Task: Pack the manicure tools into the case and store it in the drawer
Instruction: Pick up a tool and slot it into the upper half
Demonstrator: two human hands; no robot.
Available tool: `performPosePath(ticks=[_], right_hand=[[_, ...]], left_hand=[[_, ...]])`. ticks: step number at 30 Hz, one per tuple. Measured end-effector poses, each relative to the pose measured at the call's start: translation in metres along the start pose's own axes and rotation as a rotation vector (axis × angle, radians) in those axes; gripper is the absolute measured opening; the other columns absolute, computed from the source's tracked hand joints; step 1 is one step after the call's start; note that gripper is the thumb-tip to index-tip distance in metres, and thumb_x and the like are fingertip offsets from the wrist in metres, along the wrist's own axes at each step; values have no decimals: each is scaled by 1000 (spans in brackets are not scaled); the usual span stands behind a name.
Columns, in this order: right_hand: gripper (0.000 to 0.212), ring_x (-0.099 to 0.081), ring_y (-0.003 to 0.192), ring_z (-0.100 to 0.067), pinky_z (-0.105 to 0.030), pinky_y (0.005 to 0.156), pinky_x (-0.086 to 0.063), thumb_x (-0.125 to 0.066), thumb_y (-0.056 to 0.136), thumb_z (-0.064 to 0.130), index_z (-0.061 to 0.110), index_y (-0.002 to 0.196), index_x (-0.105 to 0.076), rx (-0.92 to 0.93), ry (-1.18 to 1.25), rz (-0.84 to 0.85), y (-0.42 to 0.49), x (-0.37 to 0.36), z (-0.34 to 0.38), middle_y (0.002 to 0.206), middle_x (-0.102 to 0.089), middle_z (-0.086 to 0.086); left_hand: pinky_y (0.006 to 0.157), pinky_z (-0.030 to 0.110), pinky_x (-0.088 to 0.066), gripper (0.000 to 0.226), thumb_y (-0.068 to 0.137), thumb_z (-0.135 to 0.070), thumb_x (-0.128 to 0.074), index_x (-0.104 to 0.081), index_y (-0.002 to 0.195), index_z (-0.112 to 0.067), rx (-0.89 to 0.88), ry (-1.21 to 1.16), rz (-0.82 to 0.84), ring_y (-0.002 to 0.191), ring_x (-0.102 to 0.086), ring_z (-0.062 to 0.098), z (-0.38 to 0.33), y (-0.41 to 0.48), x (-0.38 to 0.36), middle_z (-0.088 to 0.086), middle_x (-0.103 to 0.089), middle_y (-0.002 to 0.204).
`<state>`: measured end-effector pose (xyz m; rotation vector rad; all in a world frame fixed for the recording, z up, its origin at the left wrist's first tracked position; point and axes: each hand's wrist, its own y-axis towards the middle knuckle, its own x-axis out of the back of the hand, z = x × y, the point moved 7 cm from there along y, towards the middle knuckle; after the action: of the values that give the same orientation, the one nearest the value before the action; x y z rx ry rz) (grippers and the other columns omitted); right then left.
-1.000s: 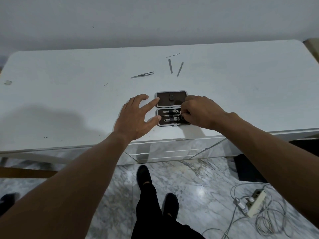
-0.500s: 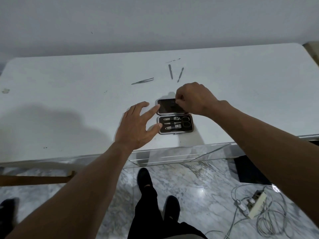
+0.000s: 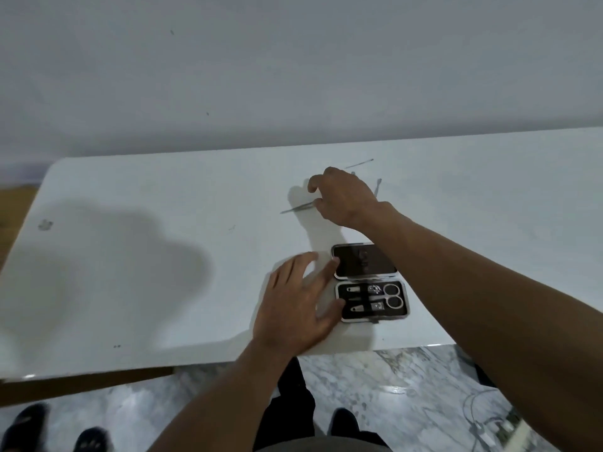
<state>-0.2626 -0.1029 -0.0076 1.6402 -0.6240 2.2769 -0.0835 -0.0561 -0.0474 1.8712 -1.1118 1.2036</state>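
Note:
The manicure case [image 3: 372, 300] lies open near the front edge of the white table [image 3: 130, 272]. Its lower half holds scissors and clippers, and its dark lid [image 3: 363, 261] lies flat behind. My left hand [image 3: 297, 308] rests spread beside the case, with the index fingertip on the lid's left edge and the thumb at the lower half. My right hand [image 3: 342, 194] hovers further back with curled, parted fingers. Its thumb is at the near end of the tweezers [image 3: 297, 207], which lie on the table. A thin pick [image 3: 359, 164] and another tool [image 3: 378, 187] lie just behind that hand.
The table's front edge runs just below the case. Below it is a marble floor with my feet [image 3: 342, 422], a cable and power strip [image 3: 489, 429] at the right, and another person's shoes [image 3: 23, 429] at the left. A plain wall stands behind the table.
My right hand has left the case lid and moved back and left to the tweezers. My left hand stays beside the case. The view has shifted left and tilted upward.

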Motion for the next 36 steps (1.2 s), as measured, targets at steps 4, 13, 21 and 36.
performPosePath(ticks=[4, 13, 21, 36], right_hand=[[24, -60, 103, -32, -37, 82, -49, -53, 89, 11, 16, 108, -66, 11, -14, 37, 10, -3, 4, 114, -59, -10], [14, -63, 86, -33, -48, 89, -52, -52, 85, 6, 8, 92, -63, -3, -72, 64, 2, -1, 3, 96, -66, -12], [19, -64, 86, -36, -37, 73, -52, -53, 85, 8, 7, 102, -60, 0, -90, 70, -24, -3, -11, 98, -67, -15], [30, -62, 103, -30, -33, 84, -46, -48, 88, 8, 12, 109, -70, -43, 92, -92, -120, 15, -70, 114, -68, -10]], left_hand=[[106, 40, -37, 61, 90, -61, -44, -41, 145, -35, -17, 52, 10, 132, -39, 23, -2, 1, -1, 4, -48, 142], [118, 43, -26, 62, 93, -58, -39, -39, 148, -30, -45, 9, 24, 138, -37, 25, -2, 0, -4, 8, -45, 146], [118, 48, -26, 63, 92, -57, -45, -42, 148, -28, -45, -45, -3, 143, -33, 24, -2, -1, -5, 8, -40, 153], [119, 41, -20, 64, 91, -59, -42, -39, 148, -31, -35, 13, 2, 142, -33, 21, 2, -2, -9, 5, -38, 155]])
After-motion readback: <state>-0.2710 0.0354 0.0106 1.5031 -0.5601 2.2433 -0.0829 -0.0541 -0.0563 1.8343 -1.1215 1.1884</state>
